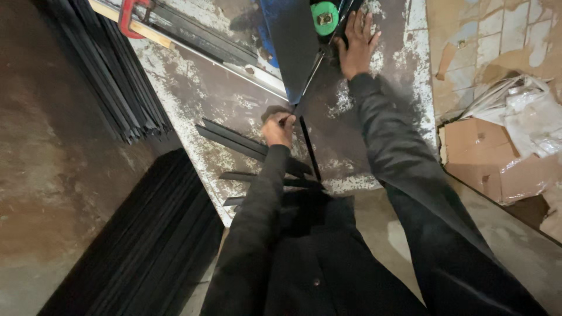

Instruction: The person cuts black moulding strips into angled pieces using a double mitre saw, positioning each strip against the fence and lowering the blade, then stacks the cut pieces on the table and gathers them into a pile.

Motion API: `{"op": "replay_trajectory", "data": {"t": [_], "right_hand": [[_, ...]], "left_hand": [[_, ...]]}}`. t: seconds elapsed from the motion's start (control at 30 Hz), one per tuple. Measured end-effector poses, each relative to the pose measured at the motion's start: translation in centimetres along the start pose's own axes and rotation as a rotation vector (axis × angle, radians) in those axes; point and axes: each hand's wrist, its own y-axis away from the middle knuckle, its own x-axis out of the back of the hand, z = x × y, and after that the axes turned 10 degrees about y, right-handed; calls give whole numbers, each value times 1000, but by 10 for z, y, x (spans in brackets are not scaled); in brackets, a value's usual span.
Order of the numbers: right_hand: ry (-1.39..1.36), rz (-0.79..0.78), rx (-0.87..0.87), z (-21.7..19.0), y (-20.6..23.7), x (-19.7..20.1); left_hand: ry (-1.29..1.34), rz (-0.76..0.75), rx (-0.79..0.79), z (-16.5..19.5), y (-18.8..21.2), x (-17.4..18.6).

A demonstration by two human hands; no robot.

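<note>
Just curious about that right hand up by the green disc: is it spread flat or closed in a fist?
Spread flat: the right hand lies palm-down, fingers apart, on the dark sheet.

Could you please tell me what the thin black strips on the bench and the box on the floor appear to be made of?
The black strips look like thin sheet metal with a dark matt coat, going by their straight, sharp edges, though stiff plastic is possible. The box looks like plain brown cardboard, dull and creased at its folds.

red clamp cut by top edge | left hand fingers hidden (curled under)
</note>
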Motion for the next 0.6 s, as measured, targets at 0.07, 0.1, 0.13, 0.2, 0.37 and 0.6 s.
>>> {"op": "replay_trajectory", "data": {"t": [0.07,0.1,0.13,0.2,0.37,0.6], "right_hand": [[-16,-61,-35,4,-5,-4],[-11,-38,-16,5,-4,-7],[-6,-19,3,7,0,-9],[48,68,73,12,-10,-10],[234,-74,115,-9,33,-18],[-4,-341,13,-32,70,4]], "left_hand": [[19,-11,43,0,-4,-3],[-7,-10,3,-1,-5,-2],[-35,-9,-33,-2,-1,0],[-27,4,-32,-3,-9,-4],[13,-33,-15,-21,-7,0],[101,-74,57,-33,-6,2]]}}
